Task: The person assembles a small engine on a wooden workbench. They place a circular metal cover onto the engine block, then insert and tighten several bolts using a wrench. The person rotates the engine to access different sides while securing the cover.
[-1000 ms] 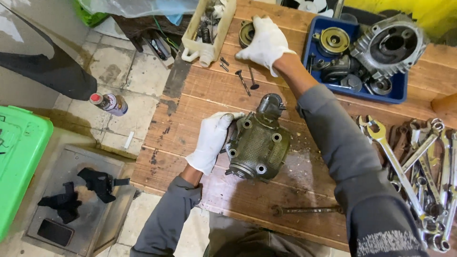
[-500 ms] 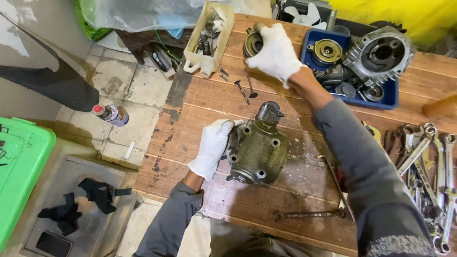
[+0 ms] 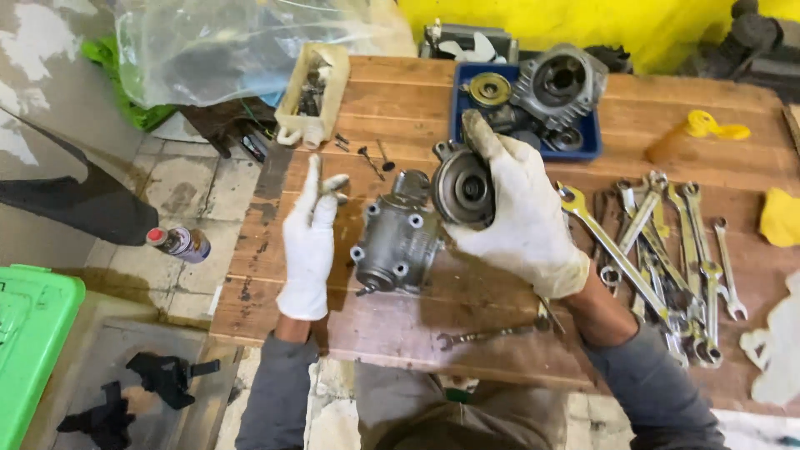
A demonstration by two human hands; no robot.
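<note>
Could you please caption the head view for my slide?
Gloved right hand holds a round metal part over the engine casing; left hand rests open beside it.

Wooden plank bench [image 3: 400,325] carrying grey engine housing [image 3: 396,242], blue parts tray [image 3: 458,108], cream plastic tray [image 3: 315,92], row of spanners [image 3: 667,242], lone spanner [image 3: 492,335] lying near front edge.
</note>
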